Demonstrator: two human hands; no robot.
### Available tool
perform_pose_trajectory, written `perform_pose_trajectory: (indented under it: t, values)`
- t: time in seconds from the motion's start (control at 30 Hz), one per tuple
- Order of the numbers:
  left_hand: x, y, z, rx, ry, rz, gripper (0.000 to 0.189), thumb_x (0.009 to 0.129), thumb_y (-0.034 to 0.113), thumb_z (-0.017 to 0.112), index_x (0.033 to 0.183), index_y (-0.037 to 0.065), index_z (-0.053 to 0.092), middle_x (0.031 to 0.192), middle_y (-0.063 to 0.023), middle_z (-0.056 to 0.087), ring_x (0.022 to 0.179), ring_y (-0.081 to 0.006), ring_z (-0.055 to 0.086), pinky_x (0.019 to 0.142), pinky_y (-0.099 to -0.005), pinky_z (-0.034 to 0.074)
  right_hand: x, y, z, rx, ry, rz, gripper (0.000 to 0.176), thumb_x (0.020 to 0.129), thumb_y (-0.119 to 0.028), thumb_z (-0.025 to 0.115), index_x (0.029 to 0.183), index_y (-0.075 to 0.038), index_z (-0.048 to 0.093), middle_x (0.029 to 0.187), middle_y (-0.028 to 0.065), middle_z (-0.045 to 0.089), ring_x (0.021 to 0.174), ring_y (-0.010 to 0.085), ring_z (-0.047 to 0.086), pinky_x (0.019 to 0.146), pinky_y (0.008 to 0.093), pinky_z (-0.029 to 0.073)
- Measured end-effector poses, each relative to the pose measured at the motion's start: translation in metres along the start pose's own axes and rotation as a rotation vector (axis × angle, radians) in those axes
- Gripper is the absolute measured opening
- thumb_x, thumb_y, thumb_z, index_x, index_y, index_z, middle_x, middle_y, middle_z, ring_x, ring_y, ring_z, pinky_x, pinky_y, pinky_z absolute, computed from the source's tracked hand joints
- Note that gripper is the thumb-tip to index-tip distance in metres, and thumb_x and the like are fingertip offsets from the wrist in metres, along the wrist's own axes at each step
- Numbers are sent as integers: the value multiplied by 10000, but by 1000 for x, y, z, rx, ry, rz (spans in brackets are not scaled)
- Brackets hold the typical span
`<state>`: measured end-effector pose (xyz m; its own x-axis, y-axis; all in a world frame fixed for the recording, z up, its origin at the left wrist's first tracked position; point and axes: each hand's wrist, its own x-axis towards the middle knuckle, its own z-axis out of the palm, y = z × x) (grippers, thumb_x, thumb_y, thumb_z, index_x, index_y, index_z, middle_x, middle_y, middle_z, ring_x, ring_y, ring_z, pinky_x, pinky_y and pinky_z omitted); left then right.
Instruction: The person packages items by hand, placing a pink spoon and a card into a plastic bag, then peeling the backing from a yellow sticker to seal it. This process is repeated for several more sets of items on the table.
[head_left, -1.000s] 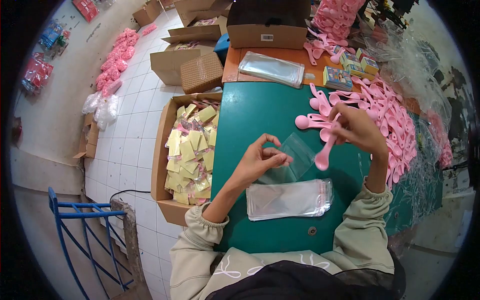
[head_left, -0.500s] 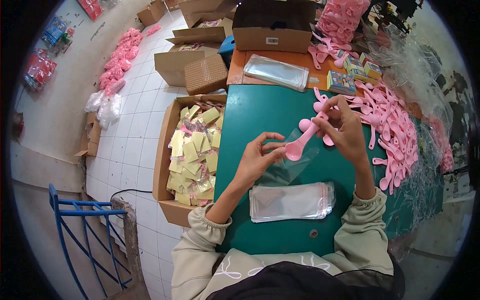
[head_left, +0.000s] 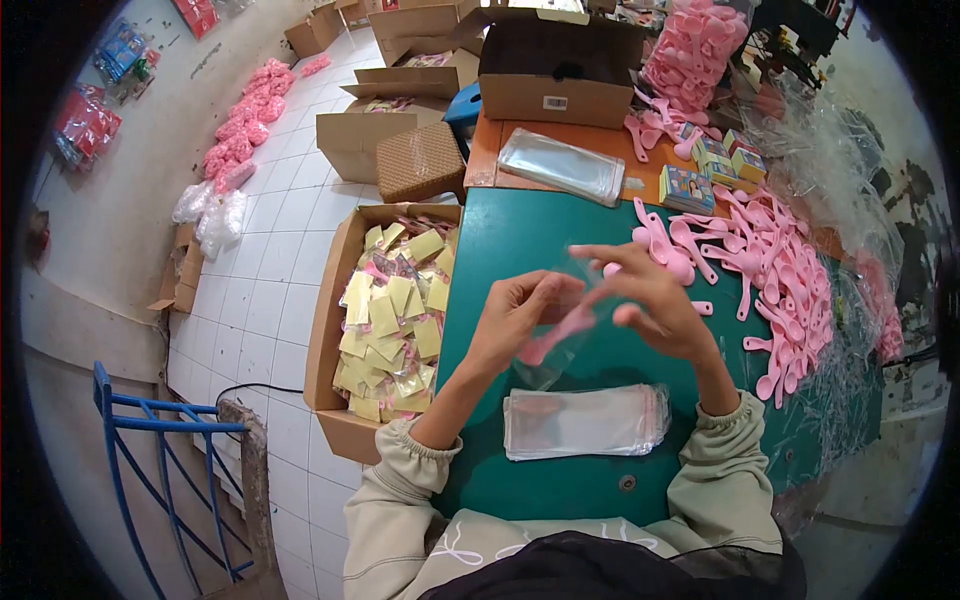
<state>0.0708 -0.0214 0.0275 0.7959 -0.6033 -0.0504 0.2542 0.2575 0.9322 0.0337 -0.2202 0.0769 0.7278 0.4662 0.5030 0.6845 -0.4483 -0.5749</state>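
Over the green table, my left hand (head_left: 520,318) pinches a clear plastic bag (head_left: 552,368) by its upper part. A pink spoon (head_left: 556,336), blurred by motion, lies within the bag, bowl toward the lower left. My right hand (head_left: 655,300) is just right of the bag, fingers spread, fingertips close to the bag's opening; whether they touch it is unclear. Below both hands lies a stack of clear bags (head_left: 585,422). A large heap of pink spoons (head_left: 780,270) covers the table's right side, with a few loose ones behind my right hand.
An open carton (head_left: 328,330) of packets with yellow cards (head_left: 392,330) stands left of the table (head_left: 500,230). Toward the back are more clear bags (head_left: 562,165), small card stacks (head_left: 687,190), a brown box (head_left: 555,95) and a bag of pink spoons (head_left: 695,50). Crumpled plastic (head_left: 830,140) lies right.
The pink spoon has gone from between both hands into the clear bag. My right hand has moved down and left, off the spoon's handle, and its fingers have spread. The view has shifted slightly.
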Motion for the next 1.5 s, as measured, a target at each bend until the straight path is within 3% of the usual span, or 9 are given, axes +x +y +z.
perform_pose_trajectory:
  t: [0.03, 0.1, 0.23, 0.47, 0.5, 0.6, 0.73, 1.27, 1.5]
  values:
    - [2, 2, 0, 5, 2, 60, 346, 965, 263, 461, 1033, -43, 607, 911, -114, 664, 814, -165, 652, 726, -274, 530, -3, 6, -2, 209, -148, 103, 367, 918, -394, 476, 941, -78, 663, 1301, 120, 471, 1124, 253, 456, 970, 380, 334]
    - [4, 6, -1, 15, 4, 175, 357, 962, 290, 462, 1013, -33, 605, 912, -126, 664, 825, -191, 660, 718, -298, 539, 8, 45, -28, 379, 27, 135, 402, 931, -410, 448, 936, -77, 673, 1176, 140, 566, 1041, 250, 518, 866, 363, 415]
    - [-3, 17, -6, 64, -43, 293, 353, 963, 276, 456, 1005, -41, 605, 913, -137, 667, 835, -190, 660, 719, -299, 545, -39, 220, -104, -832, 383, 715, 241, 875, -220, 549, 903, 12, 610, 864, 120, 627, 752, 202, 597, 660, 323, 462]
    - [-2, 18, -10, 71, -19, 298, 351, 961, 273, 457, 992, -38, 616, 907, -138, 670, 810, -183, 661, 710, -295, 553, -65, 236, -110, -1069, 403, 877, 405, 850, -342, 536, 957, 48, 536, 967, 241, 572, 849, 401, 561, 754, 464, 458]
    - [0, 17, -8, 67, 6, 272, 371, 957, 305, 461, 978, -29, 620, 897, -138, 673, 789, -179, 661, 692, -293, 554, -37, 201, -105, -1077, 238, 1237, 404, 878, -174, 594, 1228, 6, 500, 1181, 92, 577, 1049, 172, 581, 901, 272, 501]
    - [2, 16, -10, 60, -3, 200, 354, 957, 287, 466, 1008, -29, 618, 893, -132, 672, 782, -167, 658, 689, -291, 556, -61, 202, -113, -759, 414, 610, 169, 867, -159, 589, 876, 10, 597, 784, 57, 622, 664, 137, 589, 578, 285, 453]
    - [7, 11, -9, 105, -8, 168, 327, 961, 250, 468, 1022, -34, 618, 887, -119, 672, 775, -150, 655, 682, -264, 545, -8, 25, -58, 263, 421, 531, 200, 837, -52, 615, 1031, -33, 569, 844, 22, 645, 694, 80, 579, 592, 231, 462]
    - [4, 14, 14, 692, -147, 238, 380, 872, 191, 608, 1224, 66, 533, 824, -111, 689, 711, -134, 645, 636, -273, 501, -6, -10, -11, -190, -313, 282, 228, 764, -138, 664, 929, -37, 543, 765, 114, 574, 715, 291, 559, 643, 367, 436]
    - [7, 7, -2, 834, -103, 129, 620, 830, 363, 648, 1331, 104, 392, 753, -102, 680, 685, -156, 651, 598, -271, 483, -7, 15, -9, 164, -254, 458, 204, 727, -151, 711, 718, -34, 545, 656, 54, 563, 614, 181, 540, 579, 309, 412]
